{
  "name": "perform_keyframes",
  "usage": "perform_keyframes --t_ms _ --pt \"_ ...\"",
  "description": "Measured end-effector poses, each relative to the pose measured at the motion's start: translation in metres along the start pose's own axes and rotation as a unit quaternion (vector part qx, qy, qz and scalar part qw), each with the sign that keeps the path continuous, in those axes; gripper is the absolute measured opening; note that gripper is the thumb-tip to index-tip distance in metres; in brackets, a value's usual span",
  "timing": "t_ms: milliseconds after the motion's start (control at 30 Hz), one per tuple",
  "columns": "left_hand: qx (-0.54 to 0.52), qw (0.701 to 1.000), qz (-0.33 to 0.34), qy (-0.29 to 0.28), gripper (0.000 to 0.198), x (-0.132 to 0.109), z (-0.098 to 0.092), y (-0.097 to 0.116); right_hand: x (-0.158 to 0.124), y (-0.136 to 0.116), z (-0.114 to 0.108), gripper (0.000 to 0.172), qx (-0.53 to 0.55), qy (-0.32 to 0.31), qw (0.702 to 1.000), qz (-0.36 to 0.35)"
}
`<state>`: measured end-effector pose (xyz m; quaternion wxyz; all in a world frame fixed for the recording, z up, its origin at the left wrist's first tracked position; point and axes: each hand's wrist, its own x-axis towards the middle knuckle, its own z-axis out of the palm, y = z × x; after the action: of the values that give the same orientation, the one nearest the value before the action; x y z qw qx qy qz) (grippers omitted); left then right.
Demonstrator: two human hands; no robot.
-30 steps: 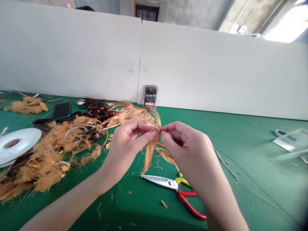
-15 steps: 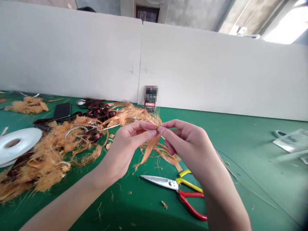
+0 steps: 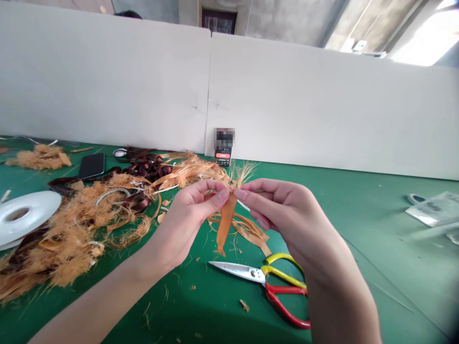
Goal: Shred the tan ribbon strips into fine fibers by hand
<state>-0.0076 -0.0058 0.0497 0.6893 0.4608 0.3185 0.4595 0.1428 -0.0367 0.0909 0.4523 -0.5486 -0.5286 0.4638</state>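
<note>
Between my two hands hangs an orange-tan ribbon (image 3: 226, 220) with a frayed, fringed top end. My left hand (image 3: 193, 215) pinches it from the left, thumb and fingertips closed at its upper part. From the right, my right hand (image 3: 278, 205) pinches the same ribbon close to the left fingertips. The frayed threads spread upward above the fingers, and the flat tail points down. Below the hands lie scissors (image 3: 251, 272) with one yellow and one red handle, blades toward the left. Behind the tail, more loose tan ribbon strips (image 3: 247, 229) rest on the table.
Frayed tan fibre (image 3: 71, 234) heaps up at the left beside a white spool (image 3: 32, 210). Dark brown ribbon (image 3: 147, 165) and a black phone (image 3: 92, 166) lie behind. Another phone (image 3: 223, 155) leans against the white partition (image 3: 322, 100). A clear plastic packet (image 3: 430, 210) sits far right.
The hands have drawn slightly apart at the fingertips. The frayed end now fans out wider above them, and the ribbon's tail hangs straighter and shows flatter.
</note>
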Motion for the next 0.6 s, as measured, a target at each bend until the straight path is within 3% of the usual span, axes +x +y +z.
perform_keyframes --t_ms 233,333,433,533,600 --pt "-0.058 0.998 0.016 -0.029 0.01 -0.0019 0.0003 -0.0008 -0.0022 0.0001 0.0029 0.024 0.132 -0.07 0.988 0.038" --pt "-0.057 0.998 0.028 -0.019 0.011 -0.0018 0.0013 -0.0001 -0.0015 0.001 0.0039 0.025 0.114 -0.066 0.99 0.041" --pt "0.008 0.998 0.052 0.028 0.009 -0.0004 0.0014 0.001 -0.0004 0.003 0.0037 0.022 0.007 0.071 0.997 -0.021" --pt "0.087 0.99 0.094 0.063 0.007 0.0014 0.0002 0.0019 -0.002 0.0035 0.0023 0.014 -0.101 0.252 0.955 -0.123" --pt "0.119 0.986 0.102 0.061 0.009 0.0022 -0.0006 0.0026 -0.0041 0.0021 0.0013 0.013 -0.159 0.282 0.932 -0.165"
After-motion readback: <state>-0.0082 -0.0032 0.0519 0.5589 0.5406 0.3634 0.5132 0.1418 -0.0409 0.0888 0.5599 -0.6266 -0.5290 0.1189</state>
